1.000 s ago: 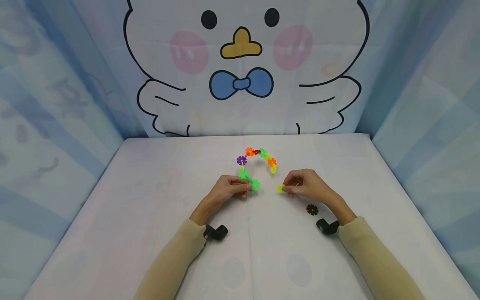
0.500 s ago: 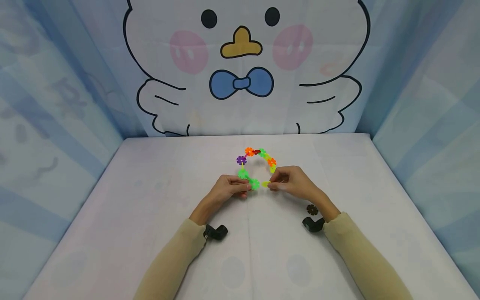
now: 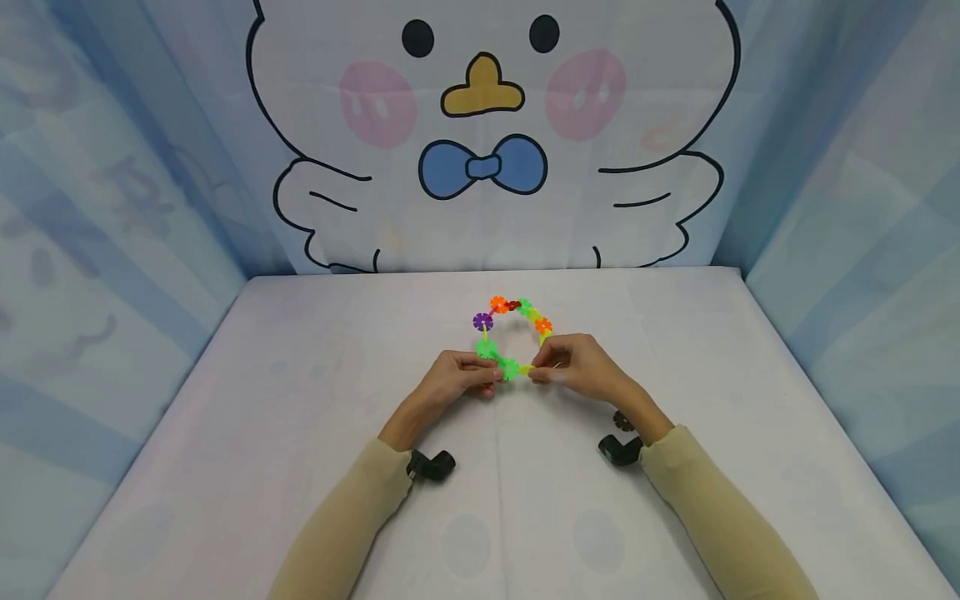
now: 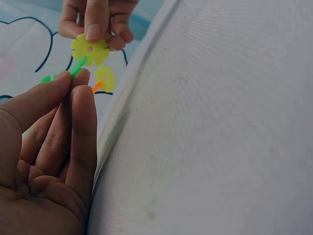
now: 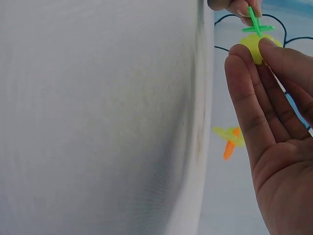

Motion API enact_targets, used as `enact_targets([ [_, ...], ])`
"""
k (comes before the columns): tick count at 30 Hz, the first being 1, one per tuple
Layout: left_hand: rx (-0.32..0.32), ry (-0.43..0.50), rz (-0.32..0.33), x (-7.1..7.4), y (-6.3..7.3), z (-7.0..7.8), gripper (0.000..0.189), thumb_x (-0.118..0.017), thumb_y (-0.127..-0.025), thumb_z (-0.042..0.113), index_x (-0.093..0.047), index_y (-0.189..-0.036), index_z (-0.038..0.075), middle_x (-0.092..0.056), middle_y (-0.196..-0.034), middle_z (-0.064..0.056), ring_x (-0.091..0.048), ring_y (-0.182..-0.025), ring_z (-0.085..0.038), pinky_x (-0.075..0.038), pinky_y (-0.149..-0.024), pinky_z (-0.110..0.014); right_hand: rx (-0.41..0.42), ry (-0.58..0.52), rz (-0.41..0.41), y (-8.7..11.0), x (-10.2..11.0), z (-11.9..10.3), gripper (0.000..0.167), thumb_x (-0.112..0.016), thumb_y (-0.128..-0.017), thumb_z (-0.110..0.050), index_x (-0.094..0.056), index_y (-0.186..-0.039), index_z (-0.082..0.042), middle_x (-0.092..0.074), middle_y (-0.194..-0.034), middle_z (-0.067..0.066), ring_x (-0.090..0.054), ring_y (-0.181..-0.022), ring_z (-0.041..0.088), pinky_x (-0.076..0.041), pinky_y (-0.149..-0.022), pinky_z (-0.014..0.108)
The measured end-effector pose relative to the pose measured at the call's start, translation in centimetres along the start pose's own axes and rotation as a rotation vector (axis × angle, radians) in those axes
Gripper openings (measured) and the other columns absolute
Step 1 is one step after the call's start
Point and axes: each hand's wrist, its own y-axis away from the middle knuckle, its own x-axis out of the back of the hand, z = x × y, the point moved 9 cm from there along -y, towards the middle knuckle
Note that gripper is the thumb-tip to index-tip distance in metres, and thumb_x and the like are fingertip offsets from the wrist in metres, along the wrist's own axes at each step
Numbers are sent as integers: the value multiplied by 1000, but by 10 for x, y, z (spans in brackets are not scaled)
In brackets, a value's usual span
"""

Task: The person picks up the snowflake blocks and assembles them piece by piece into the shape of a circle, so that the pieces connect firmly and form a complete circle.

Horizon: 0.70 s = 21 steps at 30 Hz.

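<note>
A curved chain of notched snowflake discs stands over the table in the head view, with a purple disc (image 3: pixel 483 322) and an orange disc (image 3: pixel 499 304) along it. My left hand (image 3: pixel 457 373) pinches the green disc (image 3: pixel 511 369) at the chain's near end between thumb and fingers. Opposite it, my right hand (image 3: pixel 585 365) pinches a loose-sided yellow disc (image 4: pixel 90 49) by its edge. In the left wrist view that yellow disc meets the green disc's rim (image 4: pixel 79 66) at an angle. The chain's other end, another yellow disc (image 5: pixel 226 133), lies partly behind my right hand in the head view.
A dark brown disc (image 3: pixel 623 422) lies on the white-covered table (image 3: pixel 300 417), partly hidden by my right wrist. Black wrist cameras (image 3: pixel 432 466) stick out from both sleeves. A printed cloth (image 3: pixel 483 225) with a cartoon figure hangs behind the table's far edge.
My right hand has moved left with the yellow disc, up to the green disc. My left hand and the chain have stayed nearly still.
</note>
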Motion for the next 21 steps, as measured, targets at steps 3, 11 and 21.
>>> enact_targets([
  [3,-7,-1,-3,0,0,0,32,-76,-98,11,-73,-124,-8,-81,-88,-5,-72,-70,-6,-63,-73,-21,-3,6,4,0,-1,-1,6,-82,-92,-10,-77,-93,-9,-79,-93,7,-78,-83,17,-62,-76,24],
  [11,-9,-13,1,1,0,-1,33,-78,-97,13,-74,-122,-7,-77,-77,2,-71,-67,-7,-62,-73,-21,10,26,24,1,-1,-5,5,-83,-92,-10,-78,-93,-11,-79,-93,5,-77,-84,13,-62,-78,24],
  [21,-23,-8,1,1,0,0,31,-77,-97,12,-74,-121,-8,-79,-81,-1,-71,-67,-8,-62,-72,-22,17,-2,31,1,-3,-9,5,-81,-93,-6,-77,-91,-8,-80,-92,8,-80,-86,17,-64,-77,24],
])
